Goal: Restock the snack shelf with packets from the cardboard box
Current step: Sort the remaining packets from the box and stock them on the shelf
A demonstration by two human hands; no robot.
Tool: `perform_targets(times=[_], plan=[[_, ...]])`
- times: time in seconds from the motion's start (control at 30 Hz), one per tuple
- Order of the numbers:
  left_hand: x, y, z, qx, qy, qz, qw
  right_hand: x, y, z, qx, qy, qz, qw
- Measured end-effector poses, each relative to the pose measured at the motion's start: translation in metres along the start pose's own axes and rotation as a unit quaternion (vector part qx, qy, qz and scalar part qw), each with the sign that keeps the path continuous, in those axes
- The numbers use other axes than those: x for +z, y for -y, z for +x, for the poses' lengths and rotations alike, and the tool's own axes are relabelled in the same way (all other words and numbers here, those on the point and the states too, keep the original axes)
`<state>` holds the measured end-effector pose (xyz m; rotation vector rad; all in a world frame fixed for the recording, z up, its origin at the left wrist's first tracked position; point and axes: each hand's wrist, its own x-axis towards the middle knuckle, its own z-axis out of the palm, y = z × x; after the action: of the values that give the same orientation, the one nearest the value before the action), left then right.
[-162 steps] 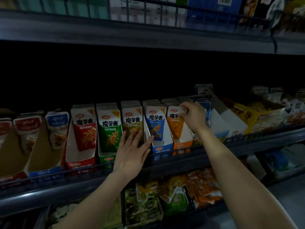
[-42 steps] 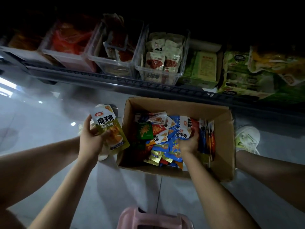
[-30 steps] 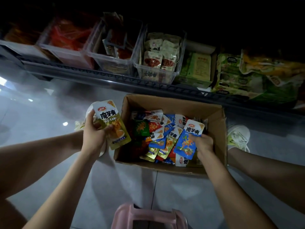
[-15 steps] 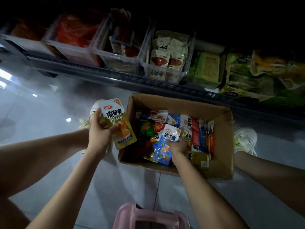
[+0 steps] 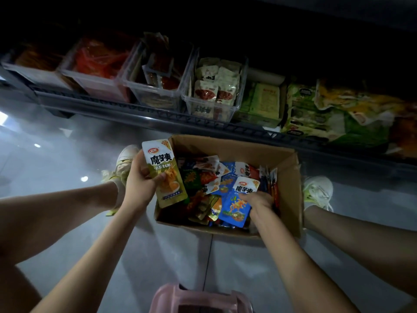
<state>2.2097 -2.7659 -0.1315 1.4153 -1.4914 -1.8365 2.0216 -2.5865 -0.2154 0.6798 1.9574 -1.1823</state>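
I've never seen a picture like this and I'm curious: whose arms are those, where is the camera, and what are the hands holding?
No machine here: the arms belong to a person, and the camera sits on their head, looking down. The left hand holds a yellow-green snack packet. The right hand grips a blue packet over the pile in the cardboard box, which stands on the floor, full of colourful packets. Behind it, a low shelf carries clear bins of snacks.
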Motion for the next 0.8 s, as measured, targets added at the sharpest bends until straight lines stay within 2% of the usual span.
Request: perform_targets(times=[0.07,0.17,0.3,0.43,0.6,0.8], plan=[[0.004,-0.001,-0.002,0.005,0.014,0.009,1.000,-0.022,0.012,-0.007,0.007,0.012,0.024,1.000],[0.018,-0.010,-0.009,0.019,0.032,0.034,0.999,-0.051,0.036,-0.025,0.011,0.096,0.072,0.993],[0.042,-0.030,-0.021,0.040,0.049,0.033,0.997,-0.077,0.074,-0.074,-0.061,0.225,0.132,0.963],[0.068,-0.060,-0.033,0.049,0.071,-0.027,0.996,-0.086,0.096,-0.118,-0.136,0.314,0.161,0.926],[0.094,-0.105,-0.054,0.104,0.140,-0.083,0.981,-0.082,0.108,-0.157,-0.226,0.280,0.107,0.927],[0.101,-0.150,-0.069,0.185,0.159,-0.006,0.970,-0.097,0.130,-0.194,-0.351,0.226,-0.002,0.909]])
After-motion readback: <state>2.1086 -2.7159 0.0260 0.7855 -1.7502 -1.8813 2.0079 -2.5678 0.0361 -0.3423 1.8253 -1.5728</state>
